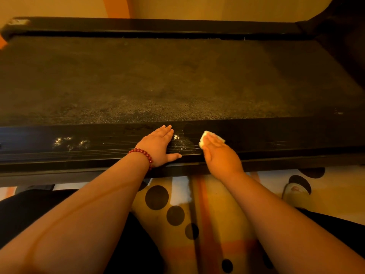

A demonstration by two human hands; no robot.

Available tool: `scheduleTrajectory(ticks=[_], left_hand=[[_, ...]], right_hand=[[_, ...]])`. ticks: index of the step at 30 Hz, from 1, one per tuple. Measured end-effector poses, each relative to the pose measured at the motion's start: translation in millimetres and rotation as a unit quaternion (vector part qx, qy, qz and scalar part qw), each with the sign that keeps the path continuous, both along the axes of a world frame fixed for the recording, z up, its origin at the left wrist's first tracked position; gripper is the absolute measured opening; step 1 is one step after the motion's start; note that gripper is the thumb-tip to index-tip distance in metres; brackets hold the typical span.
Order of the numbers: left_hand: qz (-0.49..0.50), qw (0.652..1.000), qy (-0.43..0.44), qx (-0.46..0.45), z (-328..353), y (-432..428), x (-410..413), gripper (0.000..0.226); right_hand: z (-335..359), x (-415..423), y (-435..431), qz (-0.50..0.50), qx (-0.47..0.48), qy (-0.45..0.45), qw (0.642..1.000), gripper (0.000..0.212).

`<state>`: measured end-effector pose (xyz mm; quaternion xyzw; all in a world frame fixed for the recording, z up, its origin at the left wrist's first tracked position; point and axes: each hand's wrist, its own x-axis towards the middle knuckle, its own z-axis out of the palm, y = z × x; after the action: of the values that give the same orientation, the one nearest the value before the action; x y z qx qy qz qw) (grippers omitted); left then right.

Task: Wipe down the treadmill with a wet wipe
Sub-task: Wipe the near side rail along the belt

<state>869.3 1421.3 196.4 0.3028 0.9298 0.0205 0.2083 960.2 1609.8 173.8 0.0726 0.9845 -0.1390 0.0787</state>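
White specks (67, 142) lie on the treadmill (158, 26) near rail (29, 143), at nine o'clock of the left hand (159, 144), which is flat and empty. At its three o'clock the right hand (220, 155) presses the wet wipe (204, 138) down, fingers straight. The dusty belt (158, 76) is at twelve, so I judge much is left.

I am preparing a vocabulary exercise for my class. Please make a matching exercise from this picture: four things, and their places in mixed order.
Things:
1 wet wipe
2 bead bracelet
3 left hand
4 slipper

Places:
a on the patterned rug
b flat on the treadmill's side rail, holding nothing
c under the right hand
d around a wrist

Pairs: 1-c, 2-d, 3-b, 4-a
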Motion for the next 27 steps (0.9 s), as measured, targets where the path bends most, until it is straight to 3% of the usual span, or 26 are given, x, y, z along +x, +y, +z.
scheduleTrajectory(ticks=[4,10,16,20,22,27], left_hand=[[0.0,1.0,-0.001,-0.005,2,-1,1,0.091],[0.002,1.0,0.004,-0.003,2,-8,5,0.087],[0.015,1.0,0.01,-0.009,5,-14,10,0.086],[0.029,1.0,0.012,-0.005,5,-21,10,0.085],[0.034,0.999,0.009,-0.006,4,-23,10,0.085],[0.038,0.999,0.009,-0.011,4,-22,9,0.086]], right_hand=[[1,13,4,0.066,0.003,-0.006,0.998,0.048],[-7,11,9,-0.061,0.002,0.004,0.998,0.048],[-3,25,-5,0.088,-0.014,0.001,0.996,0.048],[-6,26,7,-0.062,-0.032,0.025,0.997,0.048],[-7,20,-10,-0.091,-0.022,0.032,0.995,0.048],[-3,16,-41,0.056,-0.028,0.016,0.998,0.048]])
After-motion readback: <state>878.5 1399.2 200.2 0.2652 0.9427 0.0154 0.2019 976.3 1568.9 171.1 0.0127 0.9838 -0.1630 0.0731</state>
